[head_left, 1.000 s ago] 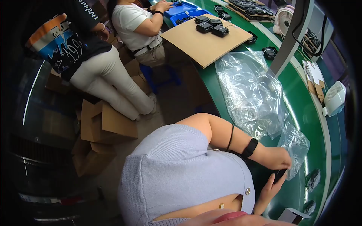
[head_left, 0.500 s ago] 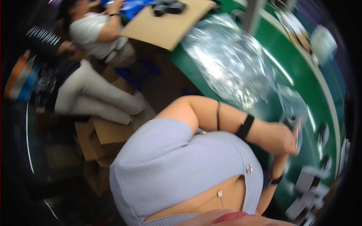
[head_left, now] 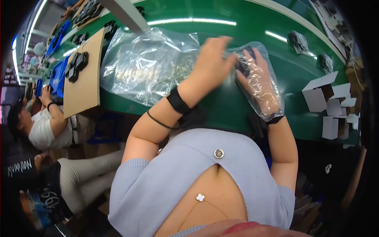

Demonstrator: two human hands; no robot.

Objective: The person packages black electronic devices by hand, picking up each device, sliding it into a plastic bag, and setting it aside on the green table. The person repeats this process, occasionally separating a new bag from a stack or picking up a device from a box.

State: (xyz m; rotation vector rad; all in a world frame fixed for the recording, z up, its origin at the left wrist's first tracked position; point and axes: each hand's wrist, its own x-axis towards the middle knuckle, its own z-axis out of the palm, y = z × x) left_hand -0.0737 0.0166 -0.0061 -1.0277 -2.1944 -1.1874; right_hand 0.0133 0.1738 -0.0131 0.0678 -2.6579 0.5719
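Observation:
My right hand (head_left: 261,85) is inside a small clear plastic bag (head_left: 278,103) that reaches its wrist. Its thumb and fingers are curved around a black device (head_left: 242,66), partly hidden by the fingers and the shiny film. Just left of it, my left hand (head_left: 212,63) is raised over the table, fingers apart and holding nothing; its thumb points toward the device. Beneath and left of that hand, a pile of clear plastic bags (head_left: 136,65) is spread on the green table (head_left: 225,112).
Two bagged black devices (head_left: 299,42) lie at the far right. Small open white boxes (head_left: 316,96) stand near the right edge. On the left, a cardboard sheet (head_left: 85,89) carries black devices (head_left: 76,66) beside a metal post (head_left: 125,15). Two people (head_left: 49,126) are at my left.
My view has swung toward the table, so bags and cardboard appear farther left. My hands, close together at the right before, are now apart, the left one lifted off.

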